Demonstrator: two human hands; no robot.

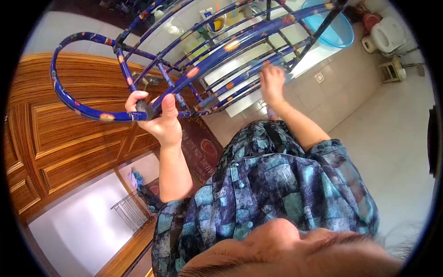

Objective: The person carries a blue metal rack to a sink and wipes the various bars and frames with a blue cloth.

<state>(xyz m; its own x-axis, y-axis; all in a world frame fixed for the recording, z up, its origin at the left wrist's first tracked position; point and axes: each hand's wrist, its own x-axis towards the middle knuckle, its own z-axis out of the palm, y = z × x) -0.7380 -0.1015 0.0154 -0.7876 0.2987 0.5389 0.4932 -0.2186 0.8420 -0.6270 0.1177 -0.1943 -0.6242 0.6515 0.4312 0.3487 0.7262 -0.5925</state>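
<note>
A large blue tubular rack [230,46] with a flower pattern and a rounded loop at its left end is held up, tilted, across the upper part of the view. My left hand [159,117] is closed around a dark joint of the rack near the loop, thumb up. Farther right, my right hand [272,83] touches one of the rack's lower bars, its fingers bent together over something thin and bluish that is too blurred to make out.
Beyond the rack is a white counter [304,62] with a cup and bottles, and a light blue basin [339,32]. A white toilet [389,34] stands at the upper right. A wooden door [78,134] is on the left, near a dark red mat [198,147].
</note>
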